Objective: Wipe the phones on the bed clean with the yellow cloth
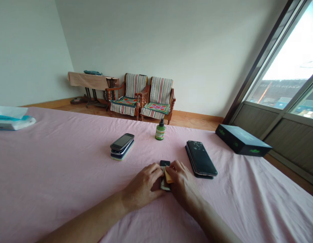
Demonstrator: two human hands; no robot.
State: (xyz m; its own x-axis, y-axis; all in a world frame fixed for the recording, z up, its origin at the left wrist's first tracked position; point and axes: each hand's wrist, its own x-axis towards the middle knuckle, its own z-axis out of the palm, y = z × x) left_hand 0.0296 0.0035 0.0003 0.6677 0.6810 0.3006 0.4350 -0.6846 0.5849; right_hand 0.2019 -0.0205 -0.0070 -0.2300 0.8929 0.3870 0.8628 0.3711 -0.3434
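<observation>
A small dark mobile phone (165, 163) lies on the pink cloth in front of me, its top end and part of its lower face showing between my hands. My left hand (146, 180) grips the phone's left side, with its thumb near the lower edge. A folded yellow cloth (168, 176) is pinched in my right hand (183, 180), pressed against the phone's face. My right fingers hide part of both. To the left sits a stack of phones (123, 145), and to the right a stack of larger phones (200, 158) with a black screen on top.
A green spray bottle (160, 131) stands beyond my hands. The black box (241, 140) lies at the far right, a tissue pack (13, 122) at the far left. Pink cloth (70, 162) covers the surface. Two wooden chairs (159, 98) stand by the wall.
</observation>
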